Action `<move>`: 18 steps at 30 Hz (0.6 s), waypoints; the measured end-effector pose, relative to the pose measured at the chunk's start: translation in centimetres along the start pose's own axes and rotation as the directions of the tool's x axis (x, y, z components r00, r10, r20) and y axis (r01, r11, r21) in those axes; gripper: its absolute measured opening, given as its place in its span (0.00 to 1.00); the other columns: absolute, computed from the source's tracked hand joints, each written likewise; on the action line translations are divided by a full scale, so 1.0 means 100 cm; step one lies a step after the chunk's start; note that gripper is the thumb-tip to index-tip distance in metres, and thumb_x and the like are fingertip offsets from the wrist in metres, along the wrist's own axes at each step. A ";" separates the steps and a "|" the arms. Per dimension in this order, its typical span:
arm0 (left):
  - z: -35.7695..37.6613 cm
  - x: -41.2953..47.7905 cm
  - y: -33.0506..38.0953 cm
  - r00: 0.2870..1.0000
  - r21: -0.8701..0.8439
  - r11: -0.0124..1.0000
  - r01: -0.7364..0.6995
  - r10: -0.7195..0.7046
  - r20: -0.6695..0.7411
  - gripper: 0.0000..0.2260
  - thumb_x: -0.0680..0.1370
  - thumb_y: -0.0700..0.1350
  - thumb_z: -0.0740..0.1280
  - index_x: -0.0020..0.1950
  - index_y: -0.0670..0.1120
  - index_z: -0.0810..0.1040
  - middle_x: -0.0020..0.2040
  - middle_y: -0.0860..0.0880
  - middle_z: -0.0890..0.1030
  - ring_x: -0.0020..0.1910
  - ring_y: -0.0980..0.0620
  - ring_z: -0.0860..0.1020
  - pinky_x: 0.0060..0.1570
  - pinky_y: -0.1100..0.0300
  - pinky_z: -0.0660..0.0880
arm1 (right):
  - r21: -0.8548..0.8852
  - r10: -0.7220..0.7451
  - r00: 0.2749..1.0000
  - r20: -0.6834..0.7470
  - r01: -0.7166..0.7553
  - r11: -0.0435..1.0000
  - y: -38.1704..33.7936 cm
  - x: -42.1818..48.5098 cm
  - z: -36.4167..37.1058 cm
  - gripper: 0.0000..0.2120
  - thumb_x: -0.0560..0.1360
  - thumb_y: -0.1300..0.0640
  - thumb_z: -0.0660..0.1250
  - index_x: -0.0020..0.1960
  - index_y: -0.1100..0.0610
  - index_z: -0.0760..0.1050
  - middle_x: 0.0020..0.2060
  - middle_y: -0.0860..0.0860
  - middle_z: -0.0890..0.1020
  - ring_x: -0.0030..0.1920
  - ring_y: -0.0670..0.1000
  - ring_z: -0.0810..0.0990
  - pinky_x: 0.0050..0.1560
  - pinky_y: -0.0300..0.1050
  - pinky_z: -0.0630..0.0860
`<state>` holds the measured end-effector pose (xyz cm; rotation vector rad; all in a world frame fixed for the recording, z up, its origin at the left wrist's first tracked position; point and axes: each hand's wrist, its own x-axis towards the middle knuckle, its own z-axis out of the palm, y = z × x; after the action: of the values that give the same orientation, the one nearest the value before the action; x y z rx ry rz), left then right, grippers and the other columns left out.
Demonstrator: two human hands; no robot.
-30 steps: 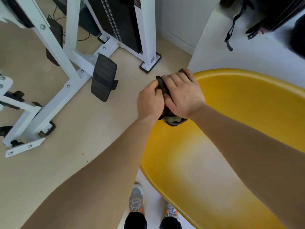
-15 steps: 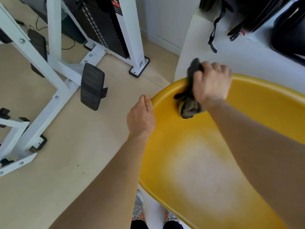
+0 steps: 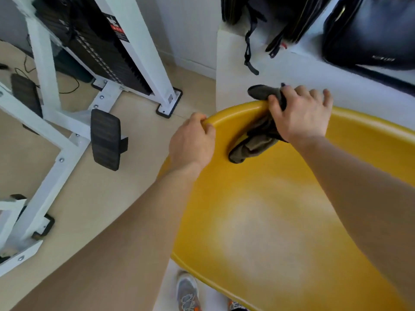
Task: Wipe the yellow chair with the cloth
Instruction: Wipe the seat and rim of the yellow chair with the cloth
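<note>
Two hands on yellow chair (image 3: 269, 232), its shell filling 3 to 6 o'clock of view.

Left hand (image 3: 193, 142), 10 o'clock of centre: grip closed, fingers curled over rim (image 3: 233, 110). Bracing the shell, by the look of it; no cloth in this hand.

Right hand (image 3: 301, 115), 1 o'clock of centre: grip closed on cloth (image 3: 253, 140), thumb pinning dark fabric to the rim, fingers bent over top edge toward 12 o'clock.

Cloth: olive-brown, bunched. One end poking past the rim at 10 o'clock of right hand; rest hanging down inner wall toward 7 o'clock, touching yellow surface. Lies between the two hands, nearer the right.

Progress, as judgement only:
- Wipe under way on top edge, near the corner at 12 o'clock.
- Cannot tell which stretches of rim count as clean; no visible wet trail or streak.
- Pale dull patch mid-seat at 5 o'clock: glare or residue, cannot tell.
- Left to do, probably: remainder of rim running toward 3 o'clock, inner wall, seat pan. Underside and legs out of view.
- Estimate: early, well short of half.

Surroundings: white weight-machine frame (image 3: 56, 135) with black pad (image 3: 105, 140) on floor (image 3: 101, 198) at 9 o'clock; dark bags (image 3: 370, 30) on white shelf at 1 o'clock; shoes (image 3: 187, 290) at 6 o'clock.
</note>
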<state>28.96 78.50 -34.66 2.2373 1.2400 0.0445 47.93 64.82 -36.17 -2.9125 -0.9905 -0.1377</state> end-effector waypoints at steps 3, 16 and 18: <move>0.019 0.012 0.040 0.975 0.146 0.966 -0.212 0.199 0.098 0.21 0.82 0.50 0.59 0.76 0.54 0.64 0.68 0.50 0.75 0.65 0.46 0.74 0.67 0.45 0.68 | -0.006 0.254 0.966 0.046 -0.254 0.967 0.027 -0.004 -0.005 0.26 0.80 0.37 0.49 0.59 0.55 0.75 0.57 0.60 0.80 0.62 0.66 0.74 0.73 0.69 0.55; 0.047 0.007 0.097 0.878 0.427 0.775 -0.467 0.463 0.121 0.29 0.79 0.41 0.62 0.79 0.51 0.58 0.76 0.48 0.65 0.76 0.45 0.62 0.75 0.46 0.54 | 0.042 -0.072 0.995 0.064 0.069 0.997 0.059 -0.014 -0.005 0.19 0.82 0.40 0.51 0.63 0.50 0.71 0.58 0.53 0.80 0.61 0.63 0.76 0.74 0.70 0.53; 0.060 0.007 0.120 0.855 0.423 0.747 -0.513 0.489 0.172 0.30 0.79 0.41 0.62 0.80 0.52 0.57 0.77 0.48 0.64 0.76 0.45 0.61 0.76 0.44 0.55 | -0.006 0.077 0.995 0.068 -0.076 0.997 0.116 -0.032 -0.009 0.20 0.82 0.40 0.51 0.65 0.50 0.69 0.59 0.54 0.79 0.62 0.64 0.74 0.73 0.71 0.54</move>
<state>40.34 71.43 -33.85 2.9148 0.6158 -0.1093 52.41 53.59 -35.96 -2.9716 -0.8866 -0.0370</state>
